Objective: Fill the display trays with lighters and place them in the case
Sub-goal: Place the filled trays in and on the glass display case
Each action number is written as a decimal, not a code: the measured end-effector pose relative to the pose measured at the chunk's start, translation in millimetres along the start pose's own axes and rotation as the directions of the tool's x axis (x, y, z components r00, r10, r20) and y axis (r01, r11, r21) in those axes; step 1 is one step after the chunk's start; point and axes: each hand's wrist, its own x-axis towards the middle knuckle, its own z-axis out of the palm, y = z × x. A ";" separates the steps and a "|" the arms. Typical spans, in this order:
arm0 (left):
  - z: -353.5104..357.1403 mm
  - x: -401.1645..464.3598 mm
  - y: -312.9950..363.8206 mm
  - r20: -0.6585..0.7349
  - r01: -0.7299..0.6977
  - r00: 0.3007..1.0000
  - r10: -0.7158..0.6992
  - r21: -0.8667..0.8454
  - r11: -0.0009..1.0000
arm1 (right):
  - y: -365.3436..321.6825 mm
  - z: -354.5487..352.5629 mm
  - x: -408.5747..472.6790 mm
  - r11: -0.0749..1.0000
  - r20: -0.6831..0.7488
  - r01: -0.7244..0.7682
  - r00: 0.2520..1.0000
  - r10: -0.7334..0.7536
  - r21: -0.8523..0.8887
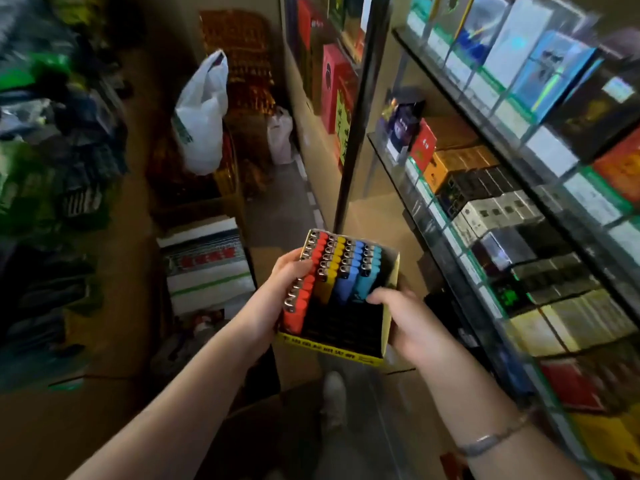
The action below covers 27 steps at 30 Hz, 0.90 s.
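Standing case: the glass display case (450, 188) filled the right side, its shelves packed with boxed packs, and the tray was held just beside its open front, probably so it could go straight in.
Surroundings: a white plastic bag (202, 116) hung well apart on the left, above stacked cartons; blur hid the rest.
Display tray: the yellow-edged display tray (329, 351) was carried tilted toward the camera between both hands, near the lower shelves, not yet in the case.
Left hand: the left hand (287, 285) gripped the tray's left wall, fingers curled over onto the red row, seemingly to steady it.
Right hand: the right hand (405, 323) held the near right corner, fingers curled over the rim beside the light-blue row; a bracelet (491, 439) sat on that wrist.
Lighters: the lighters (341, 268) stood in red, yellow, blue and light-blue rows; only the red row ran full length, so by my judgement the dark near part remained unfilled.
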 end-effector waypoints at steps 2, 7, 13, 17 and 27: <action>-1.4 37.0 0.3 -0.030 0.044 0.999 -0.044 -0.012 0.999 | -10.1 -4.1 38.8 0.999 -0.029 -0.045 0.999 0.045 -0.006; -7.2 124.4 -15.0 -0.107 0.086 0.990 -0.088 -0.017 0.996 | -20.0 -11.5 133.8 0.989 -0.128 -0.142 0.981 0.145 0.031; -21.3 228.9 -41.7 -0.170 0.191 0.967 -0.187 0.006 0.982 | -10.7 -26.7 232.9 0.972 -0.253 -0.108 0.954 0.161 0.210; -21.9 288.1 -79.2 -0.250 0.203 0.949 -0.193 0.016 0.979 | 10.5 -53.8 278.5 0.916 -0.323 -0.104 0.915 0.241 0.387; -3.1 381.5 -151.4 -0.201 0.187 0.960 -0.193 -0.049 0.981 | 48.8 -87.3 324.7 0.835 -0.404 0.132 0.908 0.115 0.534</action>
